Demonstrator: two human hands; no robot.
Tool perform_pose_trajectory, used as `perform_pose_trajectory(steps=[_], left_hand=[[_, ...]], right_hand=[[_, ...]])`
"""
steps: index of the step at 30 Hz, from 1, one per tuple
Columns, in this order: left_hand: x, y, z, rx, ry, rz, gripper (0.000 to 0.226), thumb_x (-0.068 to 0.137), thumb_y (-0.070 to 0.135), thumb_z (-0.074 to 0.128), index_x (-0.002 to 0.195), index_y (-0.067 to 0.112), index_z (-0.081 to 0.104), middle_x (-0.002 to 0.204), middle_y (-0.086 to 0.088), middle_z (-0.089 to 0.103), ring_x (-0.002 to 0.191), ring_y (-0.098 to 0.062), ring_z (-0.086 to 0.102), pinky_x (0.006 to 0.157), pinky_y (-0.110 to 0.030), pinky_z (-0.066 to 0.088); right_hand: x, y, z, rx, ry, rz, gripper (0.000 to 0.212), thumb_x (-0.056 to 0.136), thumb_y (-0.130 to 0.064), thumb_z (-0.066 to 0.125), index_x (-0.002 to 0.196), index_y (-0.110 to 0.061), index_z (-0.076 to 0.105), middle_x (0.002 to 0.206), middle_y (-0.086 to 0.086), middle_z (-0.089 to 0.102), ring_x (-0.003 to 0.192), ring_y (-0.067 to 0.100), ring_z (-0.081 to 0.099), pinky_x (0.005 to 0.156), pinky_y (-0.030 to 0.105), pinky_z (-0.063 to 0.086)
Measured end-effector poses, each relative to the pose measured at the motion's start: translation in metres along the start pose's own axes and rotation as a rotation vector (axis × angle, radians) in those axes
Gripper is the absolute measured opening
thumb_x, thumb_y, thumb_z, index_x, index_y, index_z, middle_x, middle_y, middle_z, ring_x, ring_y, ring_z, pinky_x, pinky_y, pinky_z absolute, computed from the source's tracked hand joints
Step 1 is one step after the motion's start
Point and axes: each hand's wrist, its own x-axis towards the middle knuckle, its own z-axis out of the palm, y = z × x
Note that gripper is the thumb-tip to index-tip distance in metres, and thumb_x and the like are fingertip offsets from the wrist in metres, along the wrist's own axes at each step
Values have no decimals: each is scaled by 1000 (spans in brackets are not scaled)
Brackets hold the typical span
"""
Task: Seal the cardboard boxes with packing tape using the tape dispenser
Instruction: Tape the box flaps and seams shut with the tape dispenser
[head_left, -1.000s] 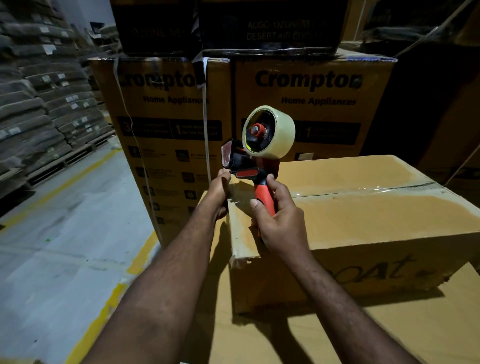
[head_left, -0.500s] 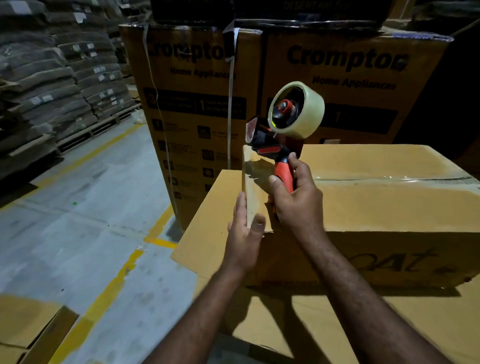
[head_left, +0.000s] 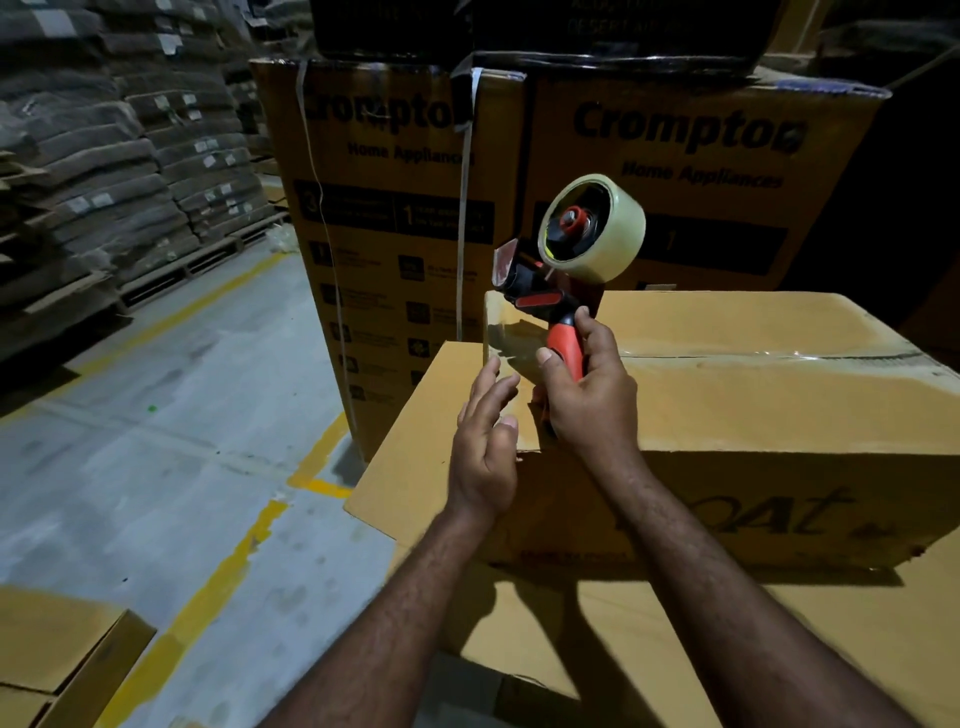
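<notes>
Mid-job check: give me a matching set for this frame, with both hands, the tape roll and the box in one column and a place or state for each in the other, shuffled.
Column one
1. left hand
2. right hand
3. tape roll
4. box

Column two
a. taped along its top seam
b. mounted on the dispenser, above the box's corner
c. fingers straight, at the box's end
d. wrapped round the orange handle

Pairs: 1-c, 2-d, 3-b, 4-a
</notes>
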Motion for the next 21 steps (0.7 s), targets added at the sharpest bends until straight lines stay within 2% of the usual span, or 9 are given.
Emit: perform_pose_trajectory(steps=[3,6,8,11,14,15,17,19,21], left_hand=[[4,-3,-9,104,-15,-2,47,90,36,38,131,33,63,161,9,39,152,-14,29,116,-64,29],[8,-6,-21,163,28,-21,44,89,36,40,125,37,65,156,13,46,151,-11,29,118,-61,30],[9,-6,-32,160,46,-54,42,88,33,40,120,40,66,152,16,48,150,-8,28,120,-47,30],[9,0,-48,134,43,-50,41,85,35,39,115,46,66,148,16,50,150,-11,28,110,-24,25],[11,4,-61,163,16,-21,41,84,32,42,111,48,68,144,21,51,149,-18,31,115,-38,28],[15,13,-65,176,-18,-88,40,83,33,43,108,50,70,142,26,51,147,-22,35,112,-47,37],[27,38,-65,191,-83,-273,36,81,38,46,103,45,74,140,24,53,137,-29,47,91,-53,54],[38,72,-54,316,-40,-263,42,82,42,47,111,30,76,140,7,59,125,-28,56,88,-49,57],[48,105,-25,263,-9,-168,34,94,34,53,120,23,71,125,-1,67,102,-16,64,75,-31,61]], right_hand=[[1,-5,-8,73,-24,10,60,97,-32,64,151,-22,40,148,-3,48,108,11,62,78,21,57],[-3,-3,-35,95,-8,-17,61,96,-28,67,151,-25,42,135,-8,52,98,10,66,70,24,61],[-7,5,-63,31,23,-53,62,95,-27,68,151,-26,41,130,-10,49,102,17,67,74,32,63],[-13,21,-105,-103,115,-105,62,95,-24,67,150,-21,41,131,-9,48,112,21,62,85,40,61],[-22,36,-131,-143,204,-134,59,95,-26,67,148,-19,43,129,-7,53,110,22,65,84,36,60],[-25,39,-136,-132,218,-113,59,95,-28,67,148,-19,44,126,-8,54,105,23,67,80,36,62],[-27,43,-143,-79,239,-51,60,93,-28,68,148,-19,45,121,-18,53,102,22,69,76,38,63],[-28,45,-149,-31,258,-24,60,93,-27,69,148,-21,46,118,-32,49,102,20,69,77,38,63],[-31,43,-159,-20,273,-22,61,91,-33,69,147,-25,47,116,-34,49,97,20,71,75,34,63]])
